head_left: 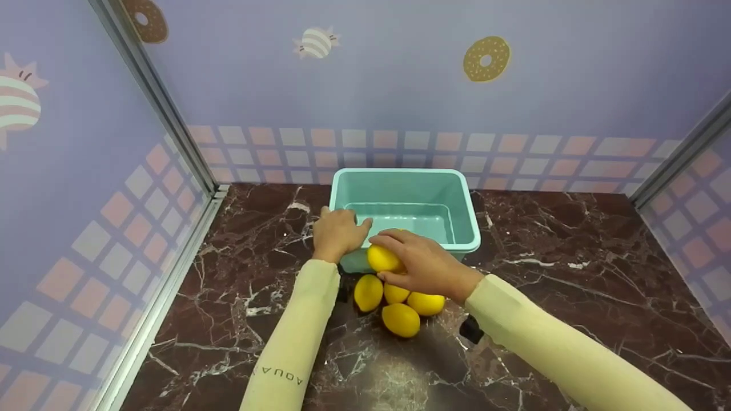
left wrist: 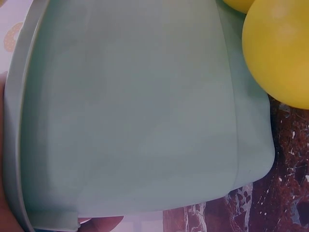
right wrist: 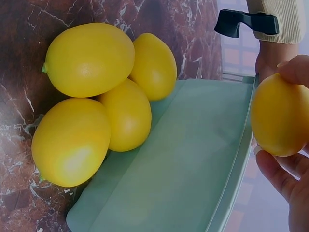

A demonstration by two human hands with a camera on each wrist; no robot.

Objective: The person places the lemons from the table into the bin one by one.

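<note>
A pale green plastic bin point(head_left: 471, 222) stands open-topped at the back of the table. My left hand point(head_left: 338, 231) grips its rim at the front left corner, with the thumb on the inner side. My right hand point(head_left: 428, 265) holds a yellow lemon point(head_left: 382, 259) between thumb and fingers at the bin's front rim. In the right wrist view this lemon point(right wrist: 280, 116) is pinched beside the rim. Several more lemons lie clustered on the table against the bin's front, among them one at the left point(head_left: 368, 293) and one nearest me point(head_left: 401, 320).
The table point(head_left: 571, 297) has a dark red marbled top with white veins. Purple patterned walls point(head_left: 400, 85) rise behind and on both sides, with metal strips point(head_left: 165, 114) at the corners. A black strap piece point(head_left: 471, 329) sits under the right sleeve.
</note>
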